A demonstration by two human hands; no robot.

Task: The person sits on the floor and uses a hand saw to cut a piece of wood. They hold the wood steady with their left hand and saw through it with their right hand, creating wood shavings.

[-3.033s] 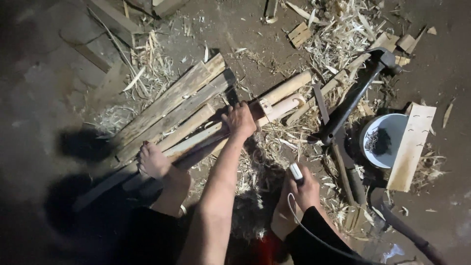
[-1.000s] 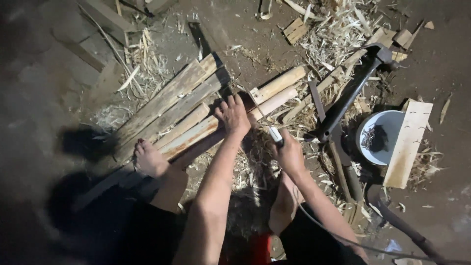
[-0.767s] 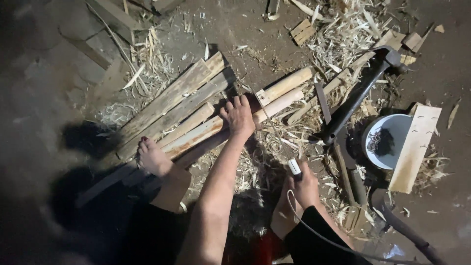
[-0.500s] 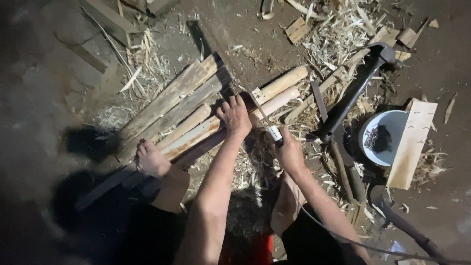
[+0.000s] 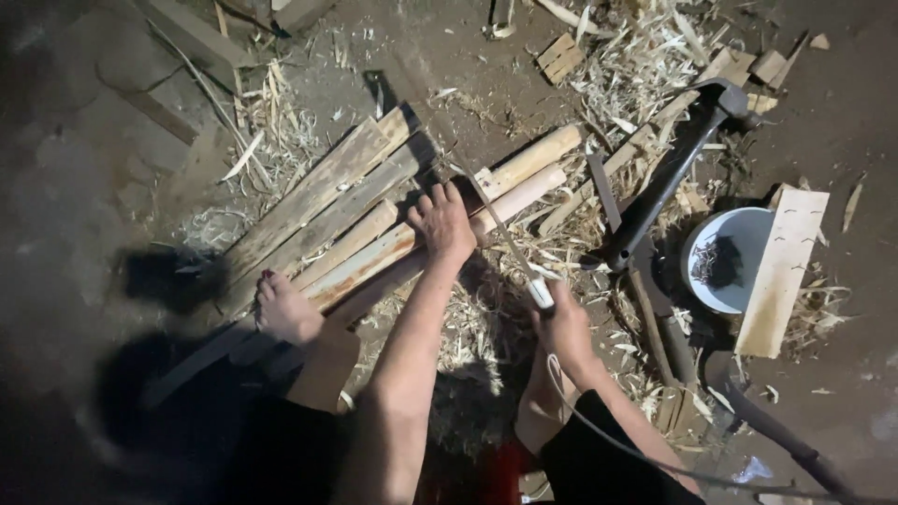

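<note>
The left hand (image 5: 441,223) lies flat with its fingers spread, pressing down on a pale wooden pole (image 5: 510,192) that runs from about 8 o'clock to 2 o'clock across a stack of planks (image 5: 323,196). The right hand (image 5: 563,327) is closed around the white handle of a saw (image 5: 510,248), whose thin blade slants up toward 11 o'clock and meets the pole just beside the left fingertips. A bare foot (image 5: 285,313) rests on the lower end of the planks at about 8 o'clock from the left hand.

To cut well here, I judge that the pole must not roll: the palm should bear straight down, and the foot should pin the stack. The fingers sit very near the blade, so they are best tucked back from the cut line. Long, light strokes with the blade held square to the pole should keep it from binding.

At 3 o'clock from the hands lie a dark hammer (image 5: 669,178), a white bowl (image 5: 725,262) and a short pale board (image 5: 781,271) leaning on the bowl's rim. Wood shavings (image 5: 468,327) cover the dirt floor (image 5: 842,122).
</note>
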